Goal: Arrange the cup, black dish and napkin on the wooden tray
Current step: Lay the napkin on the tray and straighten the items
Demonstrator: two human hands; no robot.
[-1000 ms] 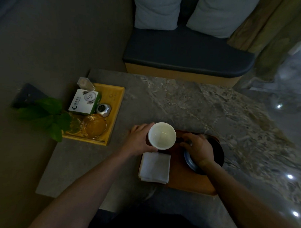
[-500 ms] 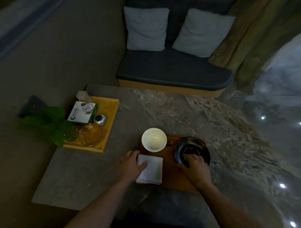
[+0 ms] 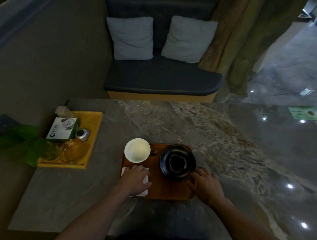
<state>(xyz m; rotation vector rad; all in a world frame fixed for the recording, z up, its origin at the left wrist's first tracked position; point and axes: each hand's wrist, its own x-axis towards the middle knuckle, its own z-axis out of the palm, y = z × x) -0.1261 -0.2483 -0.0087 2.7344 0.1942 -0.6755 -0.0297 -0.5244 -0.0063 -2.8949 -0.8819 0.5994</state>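
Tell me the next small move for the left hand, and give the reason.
Probably slide the napkin a little right with the left hand: its left edge appears to overhang the wooden tray, while the cup and black dish already sit on the tray.

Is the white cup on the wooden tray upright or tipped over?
Upright. The round white cup shows its open mouth and pale, seemingly empty inside, standing at the far left corner of the brown wooden tray.
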